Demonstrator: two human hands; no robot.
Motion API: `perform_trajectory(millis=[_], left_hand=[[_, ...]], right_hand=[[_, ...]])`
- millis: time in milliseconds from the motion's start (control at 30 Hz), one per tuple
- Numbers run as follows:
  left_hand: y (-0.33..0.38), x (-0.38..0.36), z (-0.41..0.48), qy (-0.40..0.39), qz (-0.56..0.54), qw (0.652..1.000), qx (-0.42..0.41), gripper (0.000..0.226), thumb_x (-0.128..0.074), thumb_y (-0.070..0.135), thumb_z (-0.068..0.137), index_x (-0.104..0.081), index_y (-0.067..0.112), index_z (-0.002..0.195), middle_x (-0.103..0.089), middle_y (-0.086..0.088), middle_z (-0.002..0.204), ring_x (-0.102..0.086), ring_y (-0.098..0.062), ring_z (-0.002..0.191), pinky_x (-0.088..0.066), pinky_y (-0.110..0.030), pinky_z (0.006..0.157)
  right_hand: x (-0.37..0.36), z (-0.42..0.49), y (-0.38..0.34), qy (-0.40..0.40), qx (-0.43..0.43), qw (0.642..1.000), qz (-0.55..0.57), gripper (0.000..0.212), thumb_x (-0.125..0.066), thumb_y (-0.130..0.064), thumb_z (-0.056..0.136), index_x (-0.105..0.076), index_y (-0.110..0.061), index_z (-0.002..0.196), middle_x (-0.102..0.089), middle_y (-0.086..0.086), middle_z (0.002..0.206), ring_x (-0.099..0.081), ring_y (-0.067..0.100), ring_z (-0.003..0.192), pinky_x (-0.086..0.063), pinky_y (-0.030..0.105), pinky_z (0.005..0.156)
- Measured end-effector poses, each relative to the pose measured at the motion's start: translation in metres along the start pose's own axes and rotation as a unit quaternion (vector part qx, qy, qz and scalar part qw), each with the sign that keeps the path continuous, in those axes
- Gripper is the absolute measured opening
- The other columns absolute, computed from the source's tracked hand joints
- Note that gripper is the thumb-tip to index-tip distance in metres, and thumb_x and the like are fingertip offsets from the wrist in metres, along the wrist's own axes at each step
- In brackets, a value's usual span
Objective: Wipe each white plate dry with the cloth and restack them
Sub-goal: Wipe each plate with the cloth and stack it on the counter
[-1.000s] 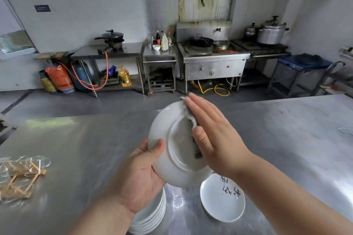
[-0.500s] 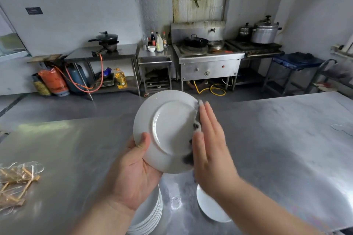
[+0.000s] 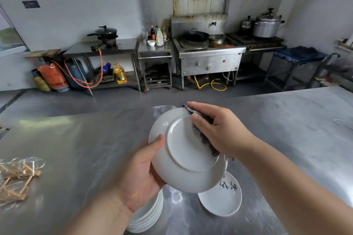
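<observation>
I hold a white plate (image 3: 183, 154) tilted above the steel table, its underside facing me. My left hand (image 3: 141, 173) grips its lower left rim, thumb on the underside. My right hand (image 3: 215, 129) pinches a dark grey cloth (image 3: 202, 137) round the plate's upper right rim, thumb on the underside and fingers behind. Below my left hand stands a stack of white plates (image 3: 147, 215), partly hidden by my wrist. To its right a single white plate with dark writing (image 3: 221, 200) lies face up on the table.
The steel table (image 3: 76, 149) spreads wide on both sides. A clear packet of wooden sticks (image 3: 15, 179) lies near its left edge. Something clear (image 3: 342, 123) lies at the far right. Stoves, pots and gas cylinders line the far wall across the floor.
My right hand has moved with the cloth up to the plate's upper right rim, fingers now wrapped behind it. The plate has tilted flatter, and the written plate below shows more.
</observation>
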State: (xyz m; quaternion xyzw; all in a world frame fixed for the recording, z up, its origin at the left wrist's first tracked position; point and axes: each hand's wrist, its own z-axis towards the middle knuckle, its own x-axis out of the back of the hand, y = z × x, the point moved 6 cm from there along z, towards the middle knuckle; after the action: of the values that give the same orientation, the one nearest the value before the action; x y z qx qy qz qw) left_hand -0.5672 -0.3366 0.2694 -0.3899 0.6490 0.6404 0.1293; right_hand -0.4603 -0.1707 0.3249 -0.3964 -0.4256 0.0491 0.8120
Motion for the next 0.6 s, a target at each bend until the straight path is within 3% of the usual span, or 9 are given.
perform_trajectory(millis=[100,200,267,367,467,533,600], left_hand=[[0.009,-0.004,0.002,0.01,-0.021,0.999,-0.035,0.039,-0.055,0.026,0.097,-0.077,0.01,0.125,-0.071,-0.019,0.134,-0.071,-0.031,0.121,-0.064,-0.041,0.084],[0.011,-0.001,0.004,0.002,-0.048,0.997,-0.056,0.041,-0.049,0.026,0.103,-0.073,0.006,0.13,-0.067,-0.024,0.139,-0.069,-0.036,0.125,-0.063,-0.045,0.086],[0.01,-0.002,0.005,-0.027,-0.053,0.996,-0.062,0.042,-0.048,0.026,0.107,-0.068,0.006,0.138,-0.063,-0.025,0.144,-0.066,-0.038,0.128,-0.062,-0.046,0.09],[0.01,-0.005,0.006,-0.058,-0.068,0.994,-0.066,0.043,-0.057,0.025,0.106,-0.062,0.007,0.144,-0.059,-0.021,0.149,-0.06,-0.035,0.137,-0.058,-0.047,0.099],[0.012,-0.011,0.008,-0.072,-0.079,0.991,-0.082,0.046,-0.068,0.025,0.102,-0.062,0.009,0.145,-0.06,-0.018,0.149,-0.059,-0.032,0.138,-0.057,-0.046,0.102],[0.01,-0.013,0.011,-0.062,-0.086,0.991,-0.088,0.046,-0.066,0.024,0.103,-0.06,0.01,0.146,-0.059,-0.02,0.15,-0.059,-0.036,0.137,-0.058,-0.048,0.1],[0.007,-0.016,0.013,-0.058,-0.074,0.992,-0.085,0.044,-0.056,0.026,0.105,-0.06,0.011,0.146,-0.059,-0.024,0.148,-0.061,-0.041,0.134,-0.059,-0.051,0.098]], right_hand=[[-0.007,-0.016,-0.006,0.043,0.004,0.999,0.033,0.048,-0.052,-0.036,0.107,-0.05,-0.027,0.154,-0.042,-0.027,0.155,-0.033,-0.019,0.14,-0.025,0.007,0.116],[-0.038,-0.056,-0.014,0.093,-0.053,0.994,0.031,0.069,-0.035,-0.057,0.105,-0.017,-0.029,0.166,-0.003,-0.034,0.164,-0.003,-0.01,0.153,-0.008,0.016,0.125],[-0.046,-0.066,-0.023,0.091,-0.037,0.995,-0.033,0.076,-0.019,-0.067,0.102,-0.003,-0.029,0.167,0.012,-0.03,0.167,0.009,0.001,0.157,0.003,0.018,0.125],[-0.015,-0.033,-0.02,0.095,-0.019,0.994,-0.049,0.066,-0.035,-0.051,0.108,-0.023,-0.021,0.165,-0.017,-0.012,0.172,-0.015,0.007,0.157,-0.009,0.016,0.124],[0.008,-0.006,-0.012,0.097,-0.038,0.994,0.027,0.054,-0.042,-0.037,0.11,-0.036,-0.025,0.162,-0.036,-0.015,0.165,-0.028,-0.002,0.15,-0.022,0.017,0.122],[-0.004,-0.019,-0.011,0.131,-0.064,0.987,0.06,0.056,-0.041,-0.043,0.108,-0.032,-0.03,0.163,-0.029,-0.019,0.167,-0.021,-0.007,0.151,-0.02,0.016,0.122],[-0.031,-0.046,-0.016,0.154,-0.079,0.98,0.101,0.069,-0.038,-0.056,0.102,-0.017,-0.035,0.165,-0.009,-0.025,0.171,-0.008,-0.008,0.154,-0.018,0.027,0.127]])
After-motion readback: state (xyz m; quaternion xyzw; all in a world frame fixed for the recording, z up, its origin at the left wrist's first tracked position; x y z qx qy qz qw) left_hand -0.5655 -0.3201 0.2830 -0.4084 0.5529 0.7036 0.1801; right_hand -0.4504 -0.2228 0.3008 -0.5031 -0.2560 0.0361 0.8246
